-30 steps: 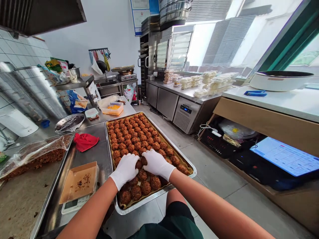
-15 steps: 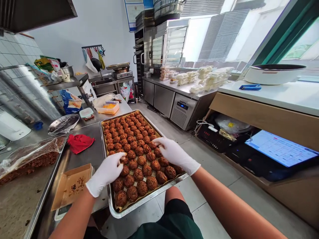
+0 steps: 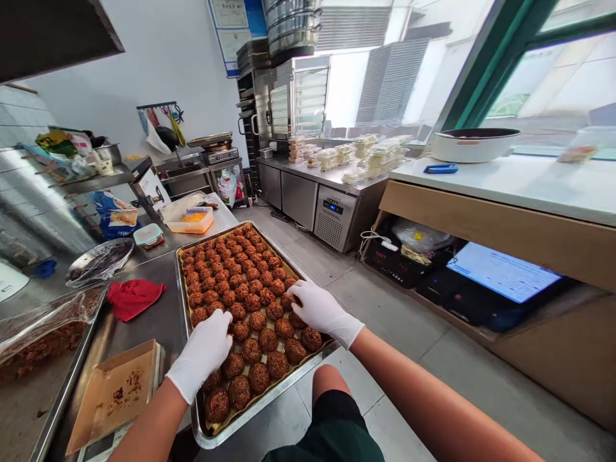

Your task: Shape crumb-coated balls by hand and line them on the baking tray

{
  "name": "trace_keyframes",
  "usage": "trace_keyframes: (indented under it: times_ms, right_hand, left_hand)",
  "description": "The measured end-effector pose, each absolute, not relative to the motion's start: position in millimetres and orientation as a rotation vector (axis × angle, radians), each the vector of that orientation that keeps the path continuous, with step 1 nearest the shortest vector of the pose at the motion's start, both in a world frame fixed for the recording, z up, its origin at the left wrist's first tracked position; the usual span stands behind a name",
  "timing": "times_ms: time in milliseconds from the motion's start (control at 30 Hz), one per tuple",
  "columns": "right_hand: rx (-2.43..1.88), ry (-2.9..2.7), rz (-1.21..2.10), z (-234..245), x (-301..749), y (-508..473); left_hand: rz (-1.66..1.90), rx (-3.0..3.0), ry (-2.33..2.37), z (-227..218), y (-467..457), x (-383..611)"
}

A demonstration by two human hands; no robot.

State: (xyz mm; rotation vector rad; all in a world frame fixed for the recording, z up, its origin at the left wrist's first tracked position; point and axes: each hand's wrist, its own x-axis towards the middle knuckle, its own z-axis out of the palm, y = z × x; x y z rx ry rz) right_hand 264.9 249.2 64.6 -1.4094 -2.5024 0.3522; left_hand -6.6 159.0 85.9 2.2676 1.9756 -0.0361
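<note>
— Gloves first: what are the hands doing?

— Left hand (image 3: 205, 350), in a white glove, lies palm down on the near left rows of the baking tray (image 3: 250, 412), fingers loosely curled over a couple of balls; whether it pinches one, I cannot tell. Right hand (image 3: 321, 311), also gloved, rests on the right edge rows, fingers bent down onto a ball, thumb side hidden.

— And the balls themselves?

— Round, rough brown balls (image 3: 250, 314), crusted and crumbly on the surface, darker in the nearest row. They sit in close rows on tan paper lining the steel tray, filling it from the near edge to the far end. The tray lies on the steel worktop (image 3: 158, 321), its near corner overhanging the edge.

— What is beside it?

— To the left, an open cardboard box (image 3: 113, 398) with brown crumbs inside, sitting on a scale. Farther left, a big tray (image 3: 72, 378) with a plastic-covered brown mass. A red cloth (image 3: 132, 298) lies behind the box.

— Farther back?

— A foil-covered round pan (image 3: 99, 260), a small lidded tub (image 3: 148, 235), and a clear tub (image 3: 191, 221) with something orange in it. Across the aisle, stacked clear boxes (image 3: 366, 157) stand on a steel counter, and a white pan (image 3: 474, 144) sits on the window counter.
</note>
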Motion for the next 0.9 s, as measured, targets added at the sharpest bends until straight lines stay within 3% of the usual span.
trace_keyframes:
  times_ms: [267,533,667,900]
  right_hand:
    - [-1.595,-2.726,0.317,65.3,238.4,260.9]
    - [-1.746,-2.676,0.482,63.1,222.1,266.6]
    - [-1.673,-2.36,0.752,79.8,238.6,270.3]
    - [-1.173,-1.456,1.619,109.1,277.8,235.8]
  left_hand:
    - [-0.007,2.481,1.629,78.8,214.7,70.2]
    - [0.159,2.385,1.287,62.6,244.1,61.6]
    - [0.534,2.13,1.26,72.2,243.3,52.3]
    - [1.055,1.252,1.173,83.6,207.7,35.8]
